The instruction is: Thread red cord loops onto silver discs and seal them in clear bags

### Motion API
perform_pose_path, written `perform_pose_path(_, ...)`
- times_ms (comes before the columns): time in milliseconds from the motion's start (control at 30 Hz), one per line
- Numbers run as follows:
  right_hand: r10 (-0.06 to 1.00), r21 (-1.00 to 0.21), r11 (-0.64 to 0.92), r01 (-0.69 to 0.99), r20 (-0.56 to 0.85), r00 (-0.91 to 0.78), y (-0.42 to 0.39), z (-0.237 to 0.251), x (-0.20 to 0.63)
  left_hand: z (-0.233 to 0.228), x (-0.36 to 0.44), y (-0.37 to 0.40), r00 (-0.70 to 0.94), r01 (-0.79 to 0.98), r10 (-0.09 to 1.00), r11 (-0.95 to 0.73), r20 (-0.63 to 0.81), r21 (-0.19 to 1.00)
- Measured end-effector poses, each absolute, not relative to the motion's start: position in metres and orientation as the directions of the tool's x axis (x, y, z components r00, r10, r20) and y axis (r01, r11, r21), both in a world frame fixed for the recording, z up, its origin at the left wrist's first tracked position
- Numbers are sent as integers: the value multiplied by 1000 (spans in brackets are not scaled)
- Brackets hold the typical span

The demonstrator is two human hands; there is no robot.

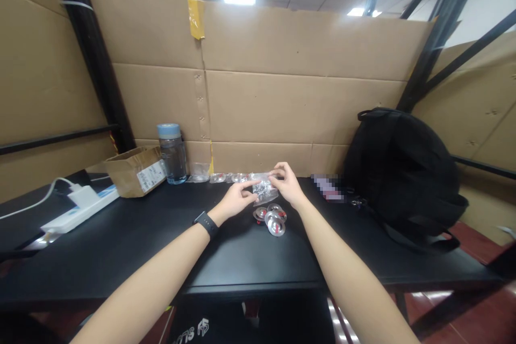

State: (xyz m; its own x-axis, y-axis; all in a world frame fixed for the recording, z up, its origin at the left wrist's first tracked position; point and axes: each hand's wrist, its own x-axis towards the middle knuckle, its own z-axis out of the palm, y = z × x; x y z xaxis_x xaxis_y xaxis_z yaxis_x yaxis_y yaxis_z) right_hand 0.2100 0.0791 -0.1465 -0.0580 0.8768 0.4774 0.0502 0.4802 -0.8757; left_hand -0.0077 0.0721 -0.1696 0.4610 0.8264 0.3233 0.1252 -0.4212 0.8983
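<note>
My left hand (pixel 237 200) and my right hand (pixel 284 183) both pinch a small clear plastic bag (pixel 264 188) of small parts, held just above the black table (pixel 121 236). The left hand wears a black watch on the wrist. Just in front of the bag, a few round silver discs with red parts (pixel 274 219) lie in a small pile on the table. Behind the hands, a row of small clear packets (pixel 231 177) runs along the base of the cardboard wall.
A water bottle with a blue lid (pixel 172 153) and an open cardboard box (pixel 135 171) stand at the back left. A white power strip (pixel 78 207) lies at the left edge. A black backpack (pixel 403 172) fills the right side. Cardboard panels (pixel 282 97) wall off the back.
</note>
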Motion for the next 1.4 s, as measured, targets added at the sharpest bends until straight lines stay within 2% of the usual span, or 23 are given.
perform_pose_path(167, 898, -898, 408, 162, 363, -249, 74, -147, 213, -169, -11, 75, 431, 132, 824, -460, 367, 878)
perform_pose_path(267, 902, -916, 376, 140, 327, -281, 74, -151, 211, -169, -11, 77, 355, 208, 822, -534, 446, 819)
perform_pose_path(333, 903, -921, 370, 120, 327, -280, 75, -153, 209, -166, -12, 75, 280, 309, 760, -650, 586, 695)
perform_pose_path(433, 912, -918, 376, 124, 343, -227, 76, -154, 207, -156, -12, 64, 307, 518, 591, -761, 746, 391)
perform_pose_path(533, 921, -919, 375, 123, 353, -167, 77, -155, 205, -147, -9, 50, 458, 609, 517, -775, 723, 169)
perform_pose_path(700, 913, -915, 395, 75, 383, -142, 78, -155, 202, -147, -2, 45, 612, 623, 482, -782, 627, -8)
perform_pose_path(833, 891, -901, 429, 63, 411, -191, 76, -152, 199, -154, -1, 50, 616, 649, 480, -759, 624, -57)
perform_pose_path(1000, 926, -947, 311, 83, 283, -250, 74, -150, 199, -154, -14, 69, 578, 671, 514, -741, 634, -10)
perform_pose_path(1067, 945, -948, 286, 143, 254, -204, 77, -152, 202, -150, -33, 83, 504, 724, 555, -689, 662, 27)
perform_pose_path(1167, 949, -918, 310, 246, 284, -136, 84, -157, 207, -145, -79, 106, 287, 885, 655, -461, 699, 68)
perform_pose_path(1233, 928, -873, 372, 316, 348, -132, 91, -161, 212, -148, -113, 119, 150, 964, 759, -256, 634, 78)
perform_pose_path(1400, 828, -626, 530, 572, 528, -189, 106, -173, 227, -177, -155, 139, 40, 989, 865, -104, 500, 101)
